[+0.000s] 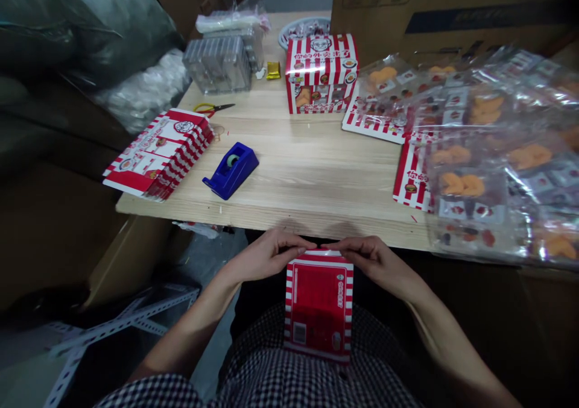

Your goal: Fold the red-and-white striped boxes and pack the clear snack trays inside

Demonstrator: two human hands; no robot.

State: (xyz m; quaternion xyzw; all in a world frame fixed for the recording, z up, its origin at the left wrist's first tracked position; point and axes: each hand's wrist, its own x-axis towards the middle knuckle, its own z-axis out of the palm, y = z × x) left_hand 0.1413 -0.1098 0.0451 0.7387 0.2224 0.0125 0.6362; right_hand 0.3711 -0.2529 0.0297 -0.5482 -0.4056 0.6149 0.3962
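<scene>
Red-striped carton (319,308) pinched by both hands (266,254) (377,263)

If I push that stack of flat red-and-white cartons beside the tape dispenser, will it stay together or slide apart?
The stack of flat red-and-white cartons will probably fan out further if pushed, since its layers already lie staggered with no visible binding. Each looks like thin printed card, so it is likely light and somewhat flexible. It may also slide easily on the smooth-looking wooden tabletop.

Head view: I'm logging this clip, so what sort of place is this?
Likely a small packing room or storeroom: a blue tape dispenser on a wooden table, a stack of flat red-striped cartons, and large cardboard boxes close around.
</scene>
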